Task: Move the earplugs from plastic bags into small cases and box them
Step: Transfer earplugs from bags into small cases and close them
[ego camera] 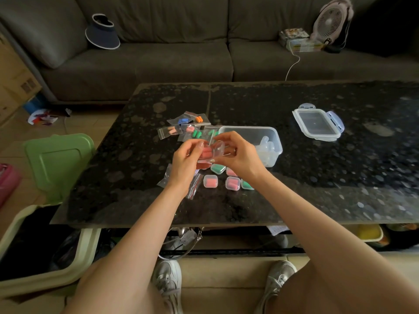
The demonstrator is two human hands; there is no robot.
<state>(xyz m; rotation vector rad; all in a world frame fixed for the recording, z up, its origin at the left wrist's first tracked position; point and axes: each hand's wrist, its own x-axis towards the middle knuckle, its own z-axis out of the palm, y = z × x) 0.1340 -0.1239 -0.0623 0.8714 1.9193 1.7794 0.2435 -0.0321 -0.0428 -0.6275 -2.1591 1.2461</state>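
The left hand [188, 160] cups the small open case [209, 155] just above the table [136, 177] while the right hand [238, 157] pinches its lid [218, 146]. I'd worry the pink earplugs [205, 152] inside get nipped under the rim, or pop out, if it snaps down crooked. Below the hands lie filled cases [210, 181], the clear box [240, 133] holds only empty cases [267, 150], and bags [181, 125] beyond hold more earplugs.
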